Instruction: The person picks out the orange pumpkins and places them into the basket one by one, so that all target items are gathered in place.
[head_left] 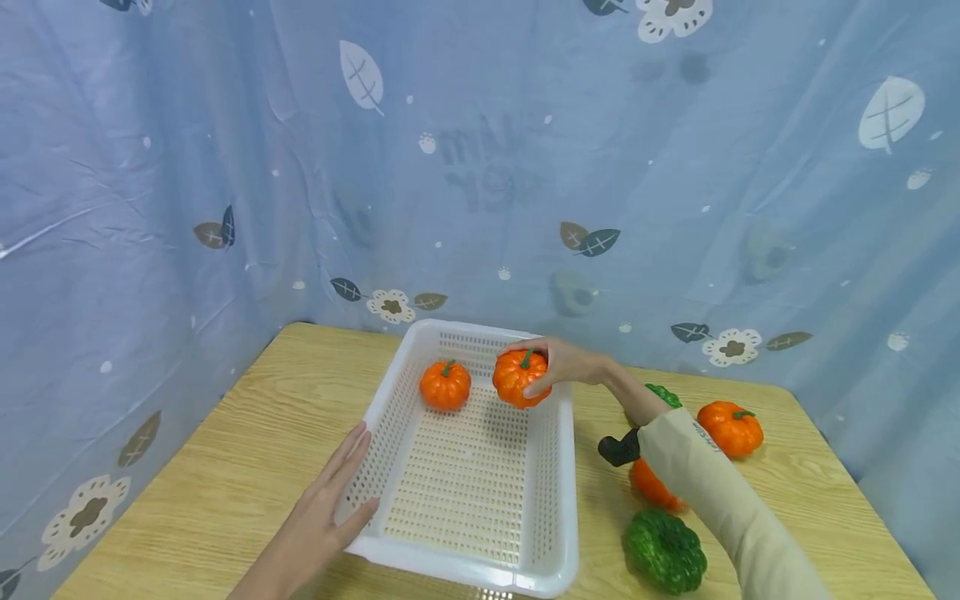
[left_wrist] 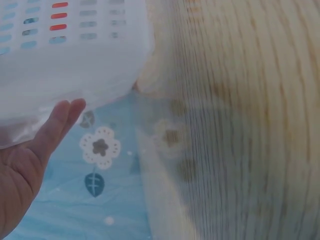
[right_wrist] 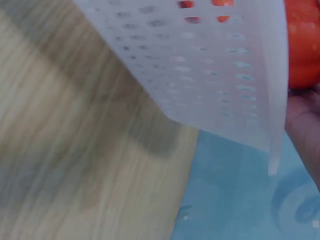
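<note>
In the head view my right hand (head_left: 561,363) grips an orange pumpkin (head_left: 514,379) with a green stem, over the back right part of a white perforated basket (head_left: 557,575). Another orange pumpkin (head_left: 445,386) sits inside at the back left. My left hand (head_left: 322,508) lies along the basket's left rim, its fingers straight and touching the side. The left wrist view has the left hand (left_wrist: 30,167) against the basket's wall (left_wrist: 75,70). Close to the right wrist camera, the held pumpkin (right_wrist: 303,45) shows just past the basket's rim (right_wrist: 278,75).
Right of the basket, a green pumpkin (head_left: 664,552) stands near the front, an orange one (head_left: 654,487) lies partly under the sleeve, a green one (head_left: 664,395) behind the forearm, and another orange one (head_left: 731,429) farther right. A blue patterned curtain (head_left: 480,167) borders the wooden table (head_left: 187,500).
</note>
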